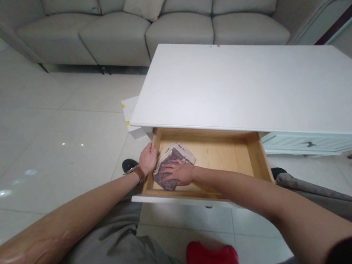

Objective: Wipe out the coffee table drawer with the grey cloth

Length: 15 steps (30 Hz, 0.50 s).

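Note:
An open wooden drawer sticks out from under a white table. A folded purple-grey and beige cloth lies in the drawer's left part. My right hand lies flat on top of the cloth, fingers spread. My left hand, with a brown watch strap on the wrist, grips the drawer's left side wall, right beside the cloth.
A grey sofa runs along the back. A white board with yellow marks lies on the tiled floor left of the table. A second drawer front shows on the right. My knees and a red object are below the drawer.

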Tool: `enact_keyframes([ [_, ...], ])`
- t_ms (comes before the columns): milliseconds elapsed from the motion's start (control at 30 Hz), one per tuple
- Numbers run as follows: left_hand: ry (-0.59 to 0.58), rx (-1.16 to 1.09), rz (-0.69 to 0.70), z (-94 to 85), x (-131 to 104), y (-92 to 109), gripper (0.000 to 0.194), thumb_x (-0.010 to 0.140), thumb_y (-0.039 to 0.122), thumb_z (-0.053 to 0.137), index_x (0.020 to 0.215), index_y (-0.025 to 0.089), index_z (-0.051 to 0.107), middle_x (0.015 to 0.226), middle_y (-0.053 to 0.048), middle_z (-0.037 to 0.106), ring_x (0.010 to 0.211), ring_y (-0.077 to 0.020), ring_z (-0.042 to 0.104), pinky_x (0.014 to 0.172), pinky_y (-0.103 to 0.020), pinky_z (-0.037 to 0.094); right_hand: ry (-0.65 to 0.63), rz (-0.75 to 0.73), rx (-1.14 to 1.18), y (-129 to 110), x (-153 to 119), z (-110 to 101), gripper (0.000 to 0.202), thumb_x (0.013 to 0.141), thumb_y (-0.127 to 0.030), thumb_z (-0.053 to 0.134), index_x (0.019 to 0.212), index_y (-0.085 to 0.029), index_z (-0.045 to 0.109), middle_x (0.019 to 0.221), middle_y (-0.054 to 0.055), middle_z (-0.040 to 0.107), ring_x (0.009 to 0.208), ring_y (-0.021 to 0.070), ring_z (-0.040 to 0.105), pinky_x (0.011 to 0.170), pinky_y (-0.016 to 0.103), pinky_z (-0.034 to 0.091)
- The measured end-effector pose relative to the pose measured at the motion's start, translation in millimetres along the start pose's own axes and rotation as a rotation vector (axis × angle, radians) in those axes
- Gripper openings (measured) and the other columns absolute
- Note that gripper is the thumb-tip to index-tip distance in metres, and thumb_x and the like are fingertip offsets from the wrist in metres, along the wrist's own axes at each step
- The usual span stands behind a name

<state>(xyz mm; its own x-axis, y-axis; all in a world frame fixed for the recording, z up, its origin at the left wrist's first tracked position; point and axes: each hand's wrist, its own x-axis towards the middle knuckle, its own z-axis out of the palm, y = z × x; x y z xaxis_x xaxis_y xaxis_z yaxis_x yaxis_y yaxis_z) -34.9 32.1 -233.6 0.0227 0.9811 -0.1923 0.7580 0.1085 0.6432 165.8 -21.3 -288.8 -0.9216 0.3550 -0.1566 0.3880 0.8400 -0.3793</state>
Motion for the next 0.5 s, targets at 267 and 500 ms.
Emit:
enact_keyframes([
  [267, 0.012, -0.005, -0.014, 1.2, -1, -2, 0.039, 0.096, 0.042, 0.036, 0.11, 0.02, 0.065, 0.103, -0.01, 0.074, 0.093, -0.0249, 0.066, 0.085, -0.034, 0.049, 0.009, -0.104, 0.017, 3, 18, -9, 0.058, 0.089, -0.019, 0.063, 0.144, -0.036, 0.059, 0.156, 0.006, 0.05, 0.15, 0.033, 0.03, 0.112, 0.055, 0.034],
  [500, 0.015, -0.044, -0.008, 2.1, -1, -3, 0.037, 0.096, 0.041, 0.038, 0.109, 0.021, 0.065, 0.108, -0.009, 0.074, 0.096, -0.0239, 0.066, 0.088, -0.033, 0.049, 0.156, 0.025, 0.047, -8, 14, -16, 0.05, 0.086, -0.022, 0.066, 0.136, -0.023, 0.063, 0.135, 0.012, 0.063, 0.124, 0.0288, 0.054, 0.099, 0.045, 0.044],
])
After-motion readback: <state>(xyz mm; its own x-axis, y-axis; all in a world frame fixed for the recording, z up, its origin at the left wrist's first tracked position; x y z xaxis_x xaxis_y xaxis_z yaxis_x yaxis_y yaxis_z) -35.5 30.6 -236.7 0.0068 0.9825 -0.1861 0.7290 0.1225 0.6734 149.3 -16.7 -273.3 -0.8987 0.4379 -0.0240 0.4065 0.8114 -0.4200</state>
